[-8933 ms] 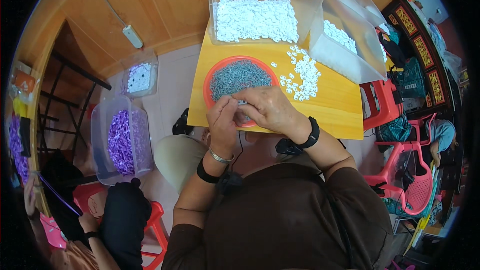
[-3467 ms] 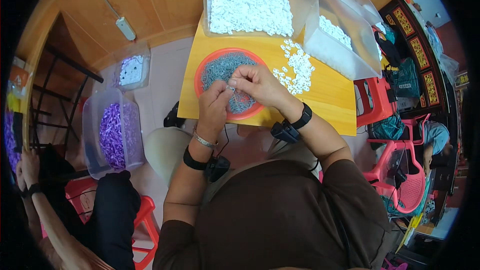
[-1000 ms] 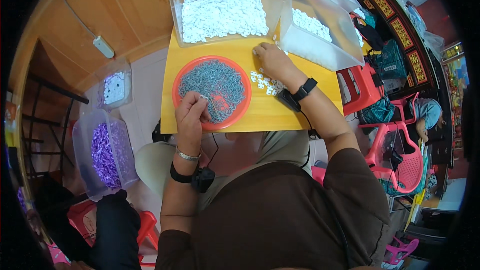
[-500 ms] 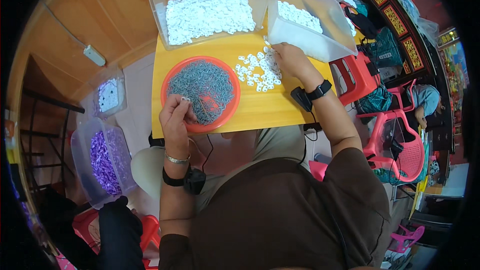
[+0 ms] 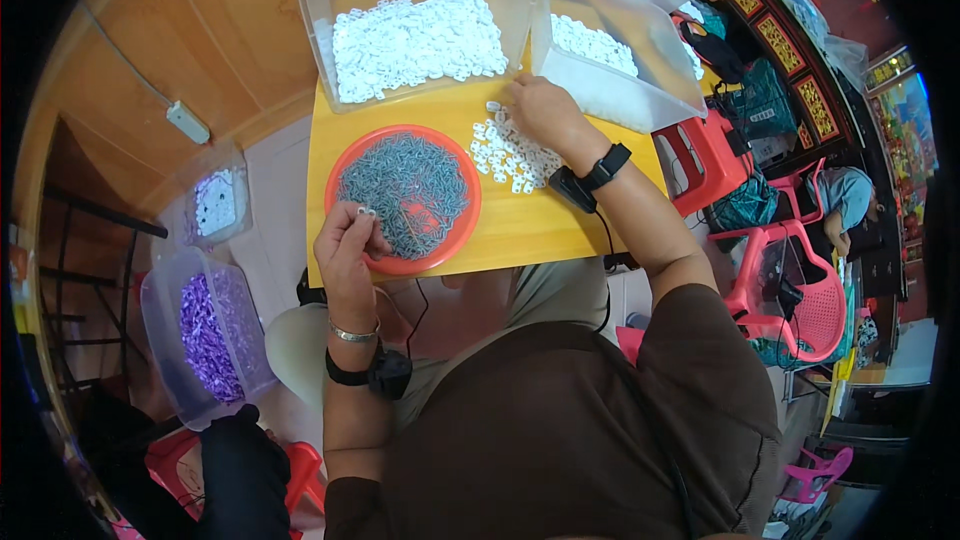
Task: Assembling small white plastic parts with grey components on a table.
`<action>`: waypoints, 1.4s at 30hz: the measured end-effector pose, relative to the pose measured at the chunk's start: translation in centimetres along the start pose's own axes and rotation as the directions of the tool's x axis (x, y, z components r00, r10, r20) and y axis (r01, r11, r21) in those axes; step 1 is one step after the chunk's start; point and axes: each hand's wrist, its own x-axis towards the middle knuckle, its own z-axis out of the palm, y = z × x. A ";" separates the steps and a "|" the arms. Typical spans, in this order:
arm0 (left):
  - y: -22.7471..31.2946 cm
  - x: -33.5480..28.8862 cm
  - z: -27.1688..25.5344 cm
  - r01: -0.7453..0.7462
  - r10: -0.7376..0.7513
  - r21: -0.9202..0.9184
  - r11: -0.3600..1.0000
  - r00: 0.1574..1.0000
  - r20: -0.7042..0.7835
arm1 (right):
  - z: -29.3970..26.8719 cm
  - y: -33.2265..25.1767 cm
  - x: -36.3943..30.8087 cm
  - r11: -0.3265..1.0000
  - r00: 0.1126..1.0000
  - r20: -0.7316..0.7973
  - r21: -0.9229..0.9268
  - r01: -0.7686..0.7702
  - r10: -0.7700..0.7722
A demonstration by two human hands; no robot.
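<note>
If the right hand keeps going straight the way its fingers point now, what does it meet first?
The right hand points up-left over the loose white pieces; straight on, it probably meets the front wall of the clear bin of white pieces, though depth is uncertain.

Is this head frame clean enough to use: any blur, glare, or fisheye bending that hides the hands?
Head view: light is even and soft, with no strong glare. Both the left hand and the right hand are sharp. Fisheye distortion bends the yellow table edges and the clear bin walls. A black vignette rings the frame.
</note>
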 end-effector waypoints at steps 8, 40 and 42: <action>-0.1 0.1 -0.5 0.001 -0.002 0.049 0.999 1.000 0.023 | 0.5 2.0 -0.2 0.996 0.997 0.031 -0.054 -0.065 0.067; -0.3 -0.1 0.5 0.021 -0.021 0.026 0.999 1.000 0.014 | -2.3 2.0 -2.9 0.814 0.952 -0.246 0.580 -0.006 0.182; -0.4 -0.1 0.5 0.015 -0.016 0.034 0.999 1.000 0.021 | -4.7 4.2 -2.8 0.882 0.847 -0.489 0.468 0.055 0.206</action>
